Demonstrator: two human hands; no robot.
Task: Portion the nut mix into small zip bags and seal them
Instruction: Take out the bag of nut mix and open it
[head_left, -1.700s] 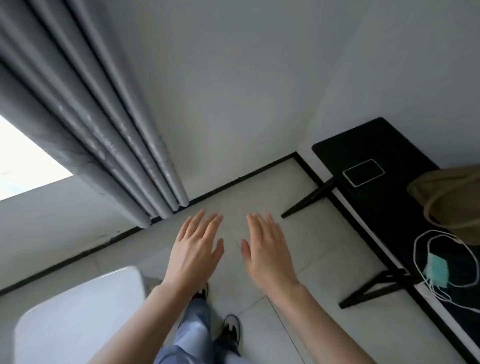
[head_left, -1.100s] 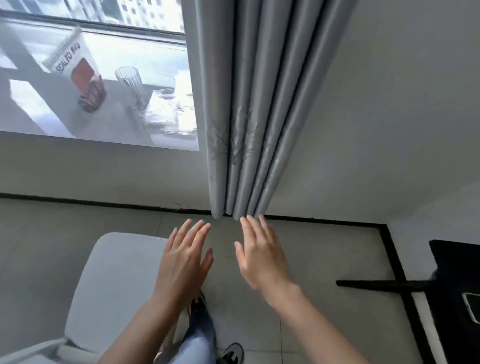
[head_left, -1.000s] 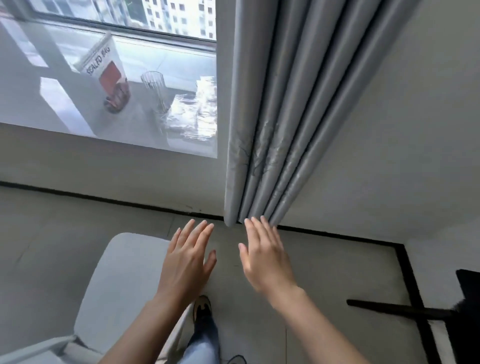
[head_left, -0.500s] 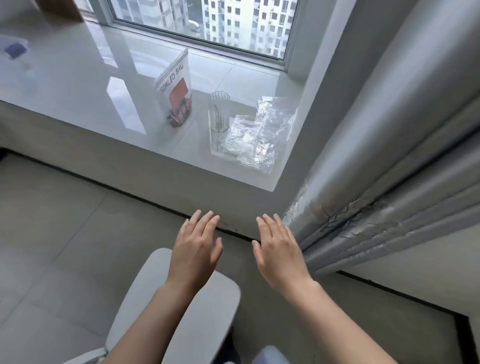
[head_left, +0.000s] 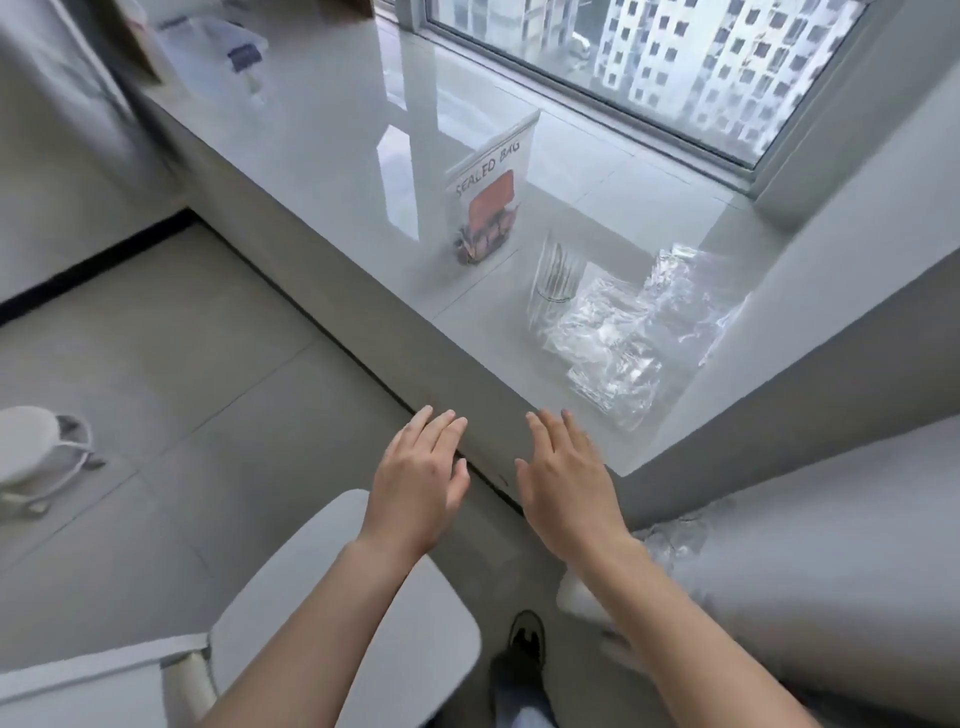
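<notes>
Presently both hands are held out palm-down over the floor, near the ledge's front edge, touching nothing. Left hand: fingers straight and close together, nothing held. Right hand: fingers straight, slightly spread, nothing held. On the glossy ledge, beyond the hands, a nut bag marked "SEALED BAG" stands upright, nuts visible at its base. Right of it and slightly nearer stands a clear glass. Just beside the glass, to its right, lies a loose pile of clear zip bags, against the right wall. A white chair sits below the left forearm. A grey curtain hangs at near right.
</notes>
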